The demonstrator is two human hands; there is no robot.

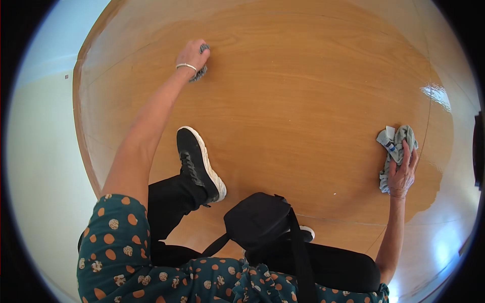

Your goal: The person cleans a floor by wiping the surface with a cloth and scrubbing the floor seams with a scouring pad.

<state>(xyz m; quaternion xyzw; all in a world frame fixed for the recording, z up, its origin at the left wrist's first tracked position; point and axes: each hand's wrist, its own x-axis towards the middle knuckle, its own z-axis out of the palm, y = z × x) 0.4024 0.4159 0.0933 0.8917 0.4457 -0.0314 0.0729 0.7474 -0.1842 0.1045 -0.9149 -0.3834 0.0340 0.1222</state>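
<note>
At the upper left, my left hand [193, 53], with a pale band round its wrist, is closed on a dark grey wad [199, 75] that has a rough, steel-wool-like look. It presses this against the wood-look floor [283, 101]. Far to the right, my right hand [401, 174] lies over a crumpled grey-green rag [406, 135], its fingers bent on the cloth. A white label with blue marks [389, 142] shows on the rag's left side. Most of the left wad is hidden by my fingers.
A black shoe with a white sole [194, 159] stands between my hands. A black bag [257, 217] hangs at my waist by a strap. The pale wall [43, 151] with brown skirting [77, 101] runs along the left. Glossy reflections [437, 96] mark the floor at right.
</note>
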